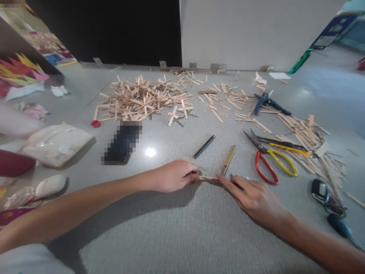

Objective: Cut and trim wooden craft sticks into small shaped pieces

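Note:
A thin wooden craft stick (pixel 207 177) spans the gap between my hands, just above the grey table. My left hand (pixel 177 176) is closed, with thumb and fingers pinching the stick's left end. My right hand (pixel 253 196) has its fingertips on the right end; some of its fingers are hidden, and a small dark red part shows by them. Just beyond these fingertips lies a gold-coloured flat tool (pixel 229 158) with a greyish lower end, its kind unclear. A dark pen (pixel 204 146) rests on the table past the stick.
A heap of craft sticks (pixel 145 99) lies at the back, with more scattered rightward. Snips with red and yellow handles (pixel 266 161), blue-handled pliers (pixel 262 102) and keys (pixel 321 190) are at right. A phone (pixel 122 142), plastic bag (pixel 58 144) and white mouse (pixel 51 185) sit left.

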Tool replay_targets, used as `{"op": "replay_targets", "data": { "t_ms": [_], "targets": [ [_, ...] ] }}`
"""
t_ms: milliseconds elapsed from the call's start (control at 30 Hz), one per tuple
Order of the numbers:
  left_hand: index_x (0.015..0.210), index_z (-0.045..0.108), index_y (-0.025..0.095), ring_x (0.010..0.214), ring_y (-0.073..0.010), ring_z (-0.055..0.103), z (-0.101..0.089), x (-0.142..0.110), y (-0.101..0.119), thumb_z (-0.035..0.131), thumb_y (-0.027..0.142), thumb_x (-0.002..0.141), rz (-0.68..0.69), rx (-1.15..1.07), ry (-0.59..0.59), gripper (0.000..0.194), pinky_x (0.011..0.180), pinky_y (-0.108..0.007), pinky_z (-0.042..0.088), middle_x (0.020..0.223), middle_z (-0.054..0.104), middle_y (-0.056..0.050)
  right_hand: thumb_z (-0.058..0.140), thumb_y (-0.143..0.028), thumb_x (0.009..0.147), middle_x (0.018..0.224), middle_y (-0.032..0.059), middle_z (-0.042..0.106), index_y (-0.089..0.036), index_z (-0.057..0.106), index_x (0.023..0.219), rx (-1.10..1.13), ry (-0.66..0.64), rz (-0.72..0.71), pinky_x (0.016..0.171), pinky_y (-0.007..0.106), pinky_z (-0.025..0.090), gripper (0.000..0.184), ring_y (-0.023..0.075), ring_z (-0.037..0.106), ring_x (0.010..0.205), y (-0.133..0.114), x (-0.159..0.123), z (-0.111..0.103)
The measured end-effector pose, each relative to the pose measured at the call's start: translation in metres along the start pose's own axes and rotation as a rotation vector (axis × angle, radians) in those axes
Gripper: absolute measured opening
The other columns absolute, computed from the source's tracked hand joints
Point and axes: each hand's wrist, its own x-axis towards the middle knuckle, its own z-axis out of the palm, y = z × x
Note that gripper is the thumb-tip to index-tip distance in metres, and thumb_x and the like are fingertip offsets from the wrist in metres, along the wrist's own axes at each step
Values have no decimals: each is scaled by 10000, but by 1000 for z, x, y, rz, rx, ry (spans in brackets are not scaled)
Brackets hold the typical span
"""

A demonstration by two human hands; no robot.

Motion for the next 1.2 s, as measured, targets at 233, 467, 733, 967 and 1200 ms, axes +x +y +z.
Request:
{"op": "replay_targets", "data": {
  "t_ms": [233,467,733,967,1200],
  "targets": [
    [747,589,200,533,-138,506,3,0,-1,472,141,1029,11,65,-1,311,618,-266,339,598,542,47,313,52,995,772,52,699,-30,666,1295,-20,19,-27,476,309,541,471,189,674,564,-1,6,-6],
    [754,575,206,509,-145,464,11,3,-3,508,75,976,50,226,62,266,589,-273,288,581,500,52,412,49,920,709,102,693,-131,720,961,-309,-182,-29,456,343,434,359,235,640,542,-19,20,-12],
    [826,638,193,600,-157,567,13,2,-3,503,109,989,44,314,55,227,625,-261,326,673,637,19,503,54,871,700,83,694,-178,638,891,-376,-474,8,460,314,261,269,224,660,560,-23,52,-21],
    [868,686,182,731,-224,674,23,6,-4,514,117,1003,-9,375,95,228,650,-294,359,772,714,-53,523,52,928,685,96,752,-134,681,957,-289,-662,44,427,337,143,245,206,674,506,-21,66,-22],
    [884,695,180,764,-230,693,29,5,-6,513,110,1000,-17,410,135,227,674,-291,415,759,702,-50,471,78,936,710,130,767,-109,703,980,-276,-715,59,422,318,163,301,213,678,519,-22,71,-27]
  ]
}}
